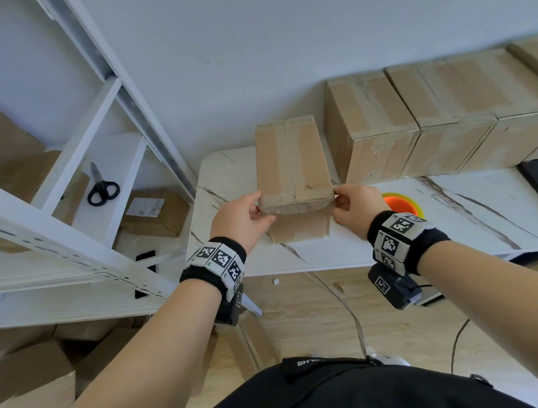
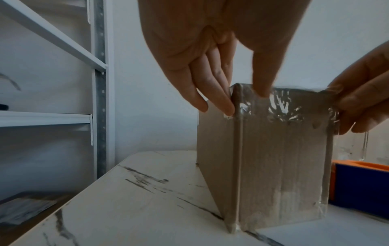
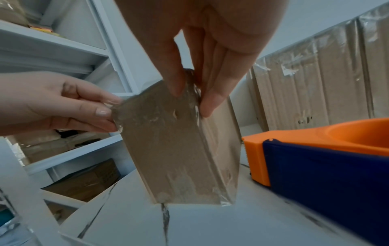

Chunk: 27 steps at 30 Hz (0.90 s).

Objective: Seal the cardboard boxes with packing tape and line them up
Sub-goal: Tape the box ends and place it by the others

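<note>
A small cardboard box (image 1: 290, 162) stands on the white marble table (image 1: 447, 223), its top flaps closed along a middle seam. Clear tape (image 2: 294, 106) wraps its near top edge, glossy and wrinkled. My left hand (image 1: 246, 217) pinches the box's near left corner, thumb on the front face and fingers on the left side (image 2: 246, 103). My right hand (image 1: 351, 206) pinches the near right corner the same way (image 3: 192, 101). An orange and blue tape dispenser (image 1: 402, 204) lies on the table just right of the box (image 3: 326, 158), partly behind my right hand.
A row of taped cardboard boxes (image 1: 442, 113) stands along the wall at the back right. A white metal shelf (image 1: 75, 169) at the left holds black scissors (image 1: 102, 188) and parcels. More boxes (image 1: 29, 384) and a cable lie on the wooden floor.
</note>
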Each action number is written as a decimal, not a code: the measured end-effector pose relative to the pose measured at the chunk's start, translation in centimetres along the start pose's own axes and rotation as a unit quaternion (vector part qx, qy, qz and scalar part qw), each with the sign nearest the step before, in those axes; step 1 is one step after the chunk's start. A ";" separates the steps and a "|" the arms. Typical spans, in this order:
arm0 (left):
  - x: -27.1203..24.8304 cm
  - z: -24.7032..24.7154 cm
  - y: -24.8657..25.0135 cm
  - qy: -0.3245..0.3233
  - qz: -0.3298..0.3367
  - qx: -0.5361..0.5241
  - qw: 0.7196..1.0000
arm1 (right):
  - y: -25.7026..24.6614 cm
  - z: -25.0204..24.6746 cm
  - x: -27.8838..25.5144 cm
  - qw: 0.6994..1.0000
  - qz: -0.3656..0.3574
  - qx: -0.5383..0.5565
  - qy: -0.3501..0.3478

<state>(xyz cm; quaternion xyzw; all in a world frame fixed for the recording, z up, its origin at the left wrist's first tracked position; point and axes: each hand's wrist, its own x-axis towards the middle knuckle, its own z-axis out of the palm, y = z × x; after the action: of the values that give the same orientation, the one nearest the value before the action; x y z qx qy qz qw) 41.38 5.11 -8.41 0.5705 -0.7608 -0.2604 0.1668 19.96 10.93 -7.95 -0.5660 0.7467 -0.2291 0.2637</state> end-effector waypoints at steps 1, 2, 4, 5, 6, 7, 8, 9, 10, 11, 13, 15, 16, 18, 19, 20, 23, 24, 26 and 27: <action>-0.1 -0.1 -0.1 -0.013 0.001 -0.019 1.000 | 0.0 -0.2 -0.2 1.000 0.004 0.018 -0.004; -0.2 -0.2 -0.1 -0.022 0.006 -0.028 0.999 | -0.1 -0.4 -0.4 0.999 0.014 0.041 -0.005; -0.3 -0.4 -0.2 -0.025 0.022 -0.021 0.999 | -0.2 -0.6 -0.6 0.996 0.033 0.083 -0.003; -0.2 -0.5 -0.2 -0.022 0.028 -0.013 0.999 | -0.3 -0.6 -0.6 0.995 0.037 0.088 0.000; 0.0 -0.5 -0.3 -0.017 0.030 -0.003 0.999 | -0.5 -0.5 -0.5 0.996 0.035 0.082 0.002; 0.1 -0.4 -0.3 -0.011 0.029 0.005 0.999 | -0.5 -0.5 -0.4 0.997 0.028 0.068 0.002; 0.2 -0.4 -0.3 -0.006 0.026 0.013 1.000 | -0.6 -0.5 -0.3 0.999 0.020 0.050 -0.001; 0.3 -0.3 -0.2 -0.001 0.024 0.021 0.999 | -0.5 -0.5 -0.2 0.999 0.014 0.033 -0.006; 0.4 -0.2 -0.2 0.004 0.023 0.030 0.999 | -0.5 -0.5 -0.1 1.000 0.011 0.018 -0.012; 0.4 -0.1 -0.1 0.010 0.025 0.041 0.999 | -0.5 -0.5 0.1 1.000 0.010 0.005 -0.016; 0.6 0.1 0.0 0.021 0.031 0.065 0.997 | -0.5 -0.5 0.3 0.999 0.006 -0.024 -0.020; 0.7 0.1 0.1 0.024 0.039 0.090 0.995 | -0.7 -0.4 0.6 0.997 -0.001 -0.070 -0.023; 0.8 0.1 0.1 0.022 0.045 0.105 0.993 | -0.8 -0.4 0.6 0.995 -0.007 -0.098 -0.025; 0.9 0.2 0.2 0.014 0.056 0.133 0.989 | -1.1 -0.3 0.6 0.989 -0.013 -0.146 -0.027; 1.0 0.2 0.2 0.013 0.057 0.145 0.988 | -1.2 -0.3 0.6 0.986 -0.012 -0.165 -0.027; 1.0 0.2 0.2 0.015 0.055 0.156 0.986 | -1.3 -0.2 0.6 0.983 -0.008 -0.183 -0.025; 1.0 0.4 0.3 0.021 0.055 0.182 0.982 | -2.0 0.2 0.4 0.974 0.016 -0.224 -0.014; 1.0 0.6 0.4 0.017 0.056 0.184 0.981 | -2.2 0.5 0.5 0.973 0.020 -0.228 -0.011; 1.0 0.9 0.6 0.004 0.054 0.182 0.982 | -2.6 0.8 0.8 0.975 0.020 -0.222 -0.008; 1.1 0.9 0.6 0.001 0.050 0.180 0.982 | -2.7 0.8 1.0 0.976 0.019 -0.216 -0.009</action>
<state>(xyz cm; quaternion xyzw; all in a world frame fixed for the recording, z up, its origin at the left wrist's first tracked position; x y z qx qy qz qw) 40.08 4.36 -8.83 0.5523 -0.8230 -0.1101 0.0747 22.23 9.23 -7.00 -0.5976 0.7866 -0.0526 0.1464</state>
